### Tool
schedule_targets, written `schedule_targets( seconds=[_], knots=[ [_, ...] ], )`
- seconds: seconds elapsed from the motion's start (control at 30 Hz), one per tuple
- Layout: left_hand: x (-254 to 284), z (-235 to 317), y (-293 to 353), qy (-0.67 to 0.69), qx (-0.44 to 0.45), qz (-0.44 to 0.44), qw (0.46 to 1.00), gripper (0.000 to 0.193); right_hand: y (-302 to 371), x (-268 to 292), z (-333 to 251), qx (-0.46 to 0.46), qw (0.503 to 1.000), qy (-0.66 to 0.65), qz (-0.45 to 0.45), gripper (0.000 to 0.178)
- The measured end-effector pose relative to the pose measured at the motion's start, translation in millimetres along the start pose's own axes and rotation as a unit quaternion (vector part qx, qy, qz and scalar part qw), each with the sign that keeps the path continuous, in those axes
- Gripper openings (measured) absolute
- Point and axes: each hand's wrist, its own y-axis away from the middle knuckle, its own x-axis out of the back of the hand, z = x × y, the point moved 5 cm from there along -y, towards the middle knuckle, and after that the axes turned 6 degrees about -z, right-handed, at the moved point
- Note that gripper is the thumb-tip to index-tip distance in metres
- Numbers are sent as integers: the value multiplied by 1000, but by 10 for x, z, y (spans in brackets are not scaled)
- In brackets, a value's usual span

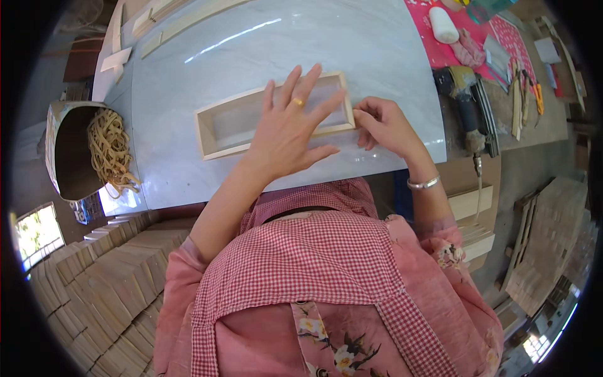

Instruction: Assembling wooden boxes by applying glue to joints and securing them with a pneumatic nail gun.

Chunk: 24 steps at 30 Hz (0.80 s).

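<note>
A long, shallow rectangular frame of pale wood (209, 137) lies at a slant on the marbled table. Greyish white shows inside it; whether that is a bottom panel or the tabletop I cannot tell. My left hand (290, 122), with a ring on one finger, is spread open across the frame's middle and right part and covers some of its near side. At the frame's right end, my right hand (382, 125) has its fingers curled, thumb and forefinger pinched close by the outer corner. Whatever sits between those fingertips is too small or hidden to make out.
A nail gun (468, 103) with a hose lies to the right, near a white spool (444, 25) and several hand tools. At left hangs an open box (56, 151) of tan rubber bands (112, 144). Wood strips (182, 28) lie at the table's far left; stacked boards (107, 270) stand below.
</note>
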Motion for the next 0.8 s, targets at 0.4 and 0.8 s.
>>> schedule_targets(
  seconds=[0.4, 0.8],
  knots=[
    [-235, 101, -258, -74, 5, -10, 997, 72, -298, 78, -20, 120, 925, 360, 6, 14],
    [-231, 122, -271, -80, 1, -26, 996, 66, -554, 305, -283, 94, 993, 74, 21, 9]
  ],
)
